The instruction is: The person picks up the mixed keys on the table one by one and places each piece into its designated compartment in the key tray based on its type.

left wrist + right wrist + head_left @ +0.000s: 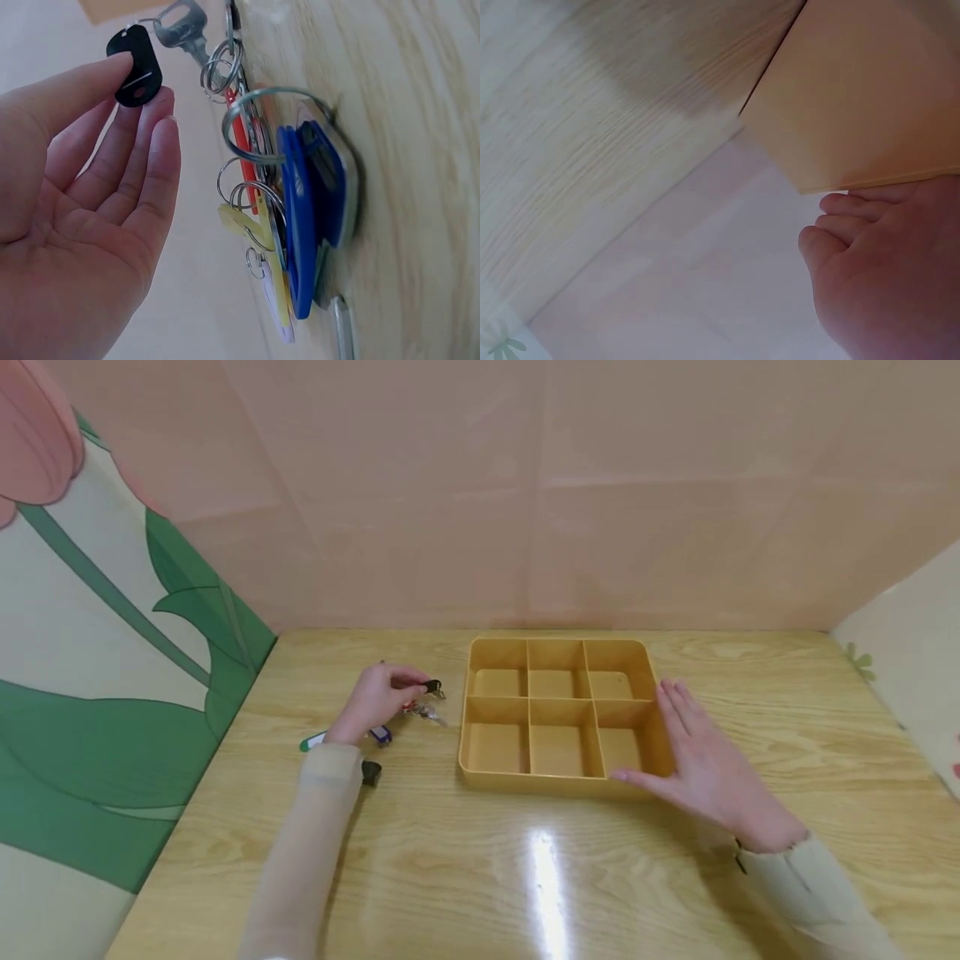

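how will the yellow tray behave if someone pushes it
The tray is wide and low, so it would probably slide across the table rather than tip. Its straight, crossing dividers suggest it is stiff, and their thinness hints that it may be light for its size.

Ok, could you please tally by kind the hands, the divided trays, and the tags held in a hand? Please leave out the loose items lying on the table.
Hands: 2 (left hand, right hand)
Divided trays: 1 (yellow tray)
Held tags: 1 (black tag, in the left hand)
Total: 4
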The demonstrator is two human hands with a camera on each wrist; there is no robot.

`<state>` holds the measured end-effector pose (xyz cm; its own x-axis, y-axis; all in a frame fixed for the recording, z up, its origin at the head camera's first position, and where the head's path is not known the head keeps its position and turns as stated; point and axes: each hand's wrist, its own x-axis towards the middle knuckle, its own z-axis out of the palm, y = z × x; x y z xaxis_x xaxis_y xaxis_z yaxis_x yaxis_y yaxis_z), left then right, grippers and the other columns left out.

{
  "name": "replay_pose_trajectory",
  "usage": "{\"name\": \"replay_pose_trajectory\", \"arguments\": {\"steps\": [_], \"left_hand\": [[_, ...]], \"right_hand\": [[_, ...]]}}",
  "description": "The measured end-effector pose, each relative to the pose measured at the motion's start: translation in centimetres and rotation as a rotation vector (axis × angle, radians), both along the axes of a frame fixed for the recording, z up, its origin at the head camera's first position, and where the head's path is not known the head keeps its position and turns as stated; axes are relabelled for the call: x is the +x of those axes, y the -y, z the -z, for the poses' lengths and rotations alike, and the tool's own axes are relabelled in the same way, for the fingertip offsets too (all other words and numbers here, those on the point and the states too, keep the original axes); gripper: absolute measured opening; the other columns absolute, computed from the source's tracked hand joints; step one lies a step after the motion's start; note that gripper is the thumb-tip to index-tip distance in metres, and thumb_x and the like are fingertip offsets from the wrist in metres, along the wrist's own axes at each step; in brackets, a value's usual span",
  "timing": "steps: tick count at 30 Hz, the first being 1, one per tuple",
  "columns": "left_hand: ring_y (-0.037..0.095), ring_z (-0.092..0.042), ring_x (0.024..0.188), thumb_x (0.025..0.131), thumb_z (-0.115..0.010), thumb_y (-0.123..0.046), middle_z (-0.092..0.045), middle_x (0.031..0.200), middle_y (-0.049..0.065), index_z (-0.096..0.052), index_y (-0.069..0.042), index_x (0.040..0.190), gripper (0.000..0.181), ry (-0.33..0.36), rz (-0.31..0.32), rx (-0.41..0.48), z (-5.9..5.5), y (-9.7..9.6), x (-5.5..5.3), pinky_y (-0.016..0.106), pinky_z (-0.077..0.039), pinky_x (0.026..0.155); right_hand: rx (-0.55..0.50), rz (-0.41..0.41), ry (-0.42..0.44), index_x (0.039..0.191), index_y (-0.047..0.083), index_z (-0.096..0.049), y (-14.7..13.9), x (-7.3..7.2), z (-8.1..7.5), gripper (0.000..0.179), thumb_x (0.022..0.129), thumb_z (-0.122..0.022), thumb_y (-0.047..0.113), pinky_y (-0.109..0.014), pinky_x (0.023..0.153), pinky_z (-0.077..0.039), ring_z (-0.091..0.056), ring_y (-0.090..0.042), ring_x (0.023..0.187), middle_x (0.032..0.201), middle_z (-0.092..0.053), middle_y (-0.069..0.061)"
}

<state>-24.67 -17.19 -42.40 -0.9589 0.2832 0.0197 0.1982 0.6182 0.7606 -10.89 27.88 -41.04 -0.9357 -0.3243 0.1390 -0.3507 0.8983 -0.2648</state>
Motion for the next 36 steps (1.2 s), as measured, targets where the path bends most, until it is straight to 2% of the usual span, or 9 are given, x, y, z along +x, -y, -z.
{"name": "replay_pose_trajectory", "arguments": {"steps": [6, 13, 19, 26, 36], "left_hand": [[0.019, -0.067, 0.093, 0.098, -0.072, -0.017, -0.073, 0.108, 0.003, -0.077, -0.011, 0.113, 0.017, -0.011, -0.004, 0.010, -0.3, 0.1, 0.3, 0.035, -0.057, 0.077], [0.019, -0.067, 0.096, 0.098, -0.071, -0.016, -0.073, 0.109, 0.004, -0.077, -0.011, 0.114, 0.017, -0.017, -0.014, 0.024, -1.2, 0.1, 0.7, 0.036, -0.057, 0.080], [0.019, -0.068, 0.095, 0.099, -0.071, -0.015, -0.074, 0.107, 0.004, -0.077, -0.009, 0.113, 0.017, -0.052, -0.002, 0.020, -1.3, 0.1, 0.8, 0.037, -0.057, 0.081], [0.019, -0.067, 0.092, 0.099, -0.071, -0.015, -0.073, 0.106, 0.005, -0.076, -0.009, 0.114, 0.017, -0.045, -0.002, 0.021, -1.4, 0.3, 0.9, 0.036, -0.057, 0.077], [0.019, -0.067, 0.093, 0.099, -0.071, -0.018, -0.073, 0.105, 0.003, -0.077, -0.011, 0.114, 0.017, -0.068, -0.015, 0.016, -2.1, 0.0, 1.2, 0.036, -0.057, 0.077]], "right_hand": [[0.009, -0.030, -0.018, 0.161, -0.001, -0.003, 0.5, 1.0, 0.0, 0.122, 0.085, -0.071, 0.066, -0.047, 0.122, -0.007, -0.003, -0.036, 0.153, 0.168, 0.004, -0.014], [0.001, -0.037, -0.044, 0.161, 0.000, -0.002, 1.0, 1.9, -0.1, 0.123, 0.084, -0.072, 0.066, -0.047, 0.122, -0.008, -0.004, -0.038, 0.153, 0.167, 0.002, -0.016], [0.018, -0.032, -0.068, 0.161, 0.002, 0.001, 1.0, 1.8, -0.1, 0.126, 0.083, -0.071, 0.068, -0.045, 0.122, -0.004, 0.000, -0.036, 0.153, 0.167, 0.004, -0.016], [0.091, -0.028, -0.080, 0.160, -0.001, -0.002, 0.8, 1.6, -0.3, 0.126, 0.083, -0.067, 0.073, -0.045, 0.122, 0.001, 0.003, -0.034, 0.153, 0.167, 0.003, -0.016], [0.061, -0.016, -0.073, 0.161, 0.002, 0.004, 0.9, 1.7, 0.0, 0.128, 0.082, -0.068, 0.072, -0.045, 0.122, -0.001, 0.001, -0.036, 0.153, 0.167, 0.005, -0.016]]}}
